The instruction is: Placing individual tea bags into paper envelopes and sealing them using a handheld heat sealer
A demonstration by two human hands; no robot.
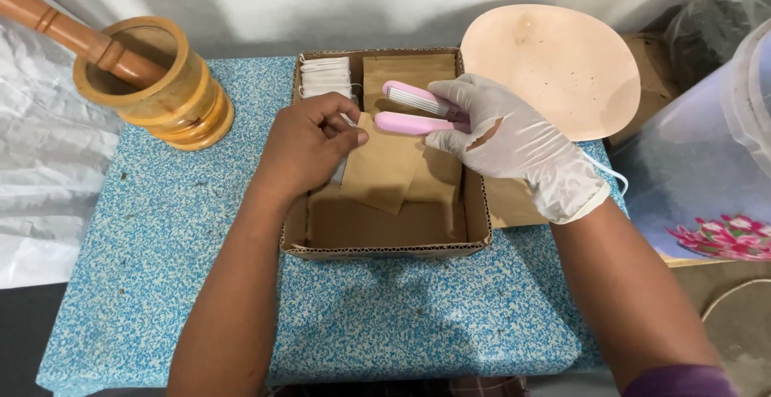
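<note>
At the frame's centre, on the blue speckled counter (161,236), sits an open brown cardboard box (385,244). Over it the bare left hand (309,144) pinches the corner of a flat brown paper pouch (384,164). The white-gloved right hand (514,136) grips a pink hinged handheld sealer (414,110), its arms parted just above the pouch. A stack of white sachets (325,76) lies in the box's far corner. At upper left stands a wooden mortar (157,84) with pestle (72,32).

My home packing corner: wooden mortar (157,84) at ten o'clock, plastic bucket (723,148) at three, blue speckled table (161,285).
</note>
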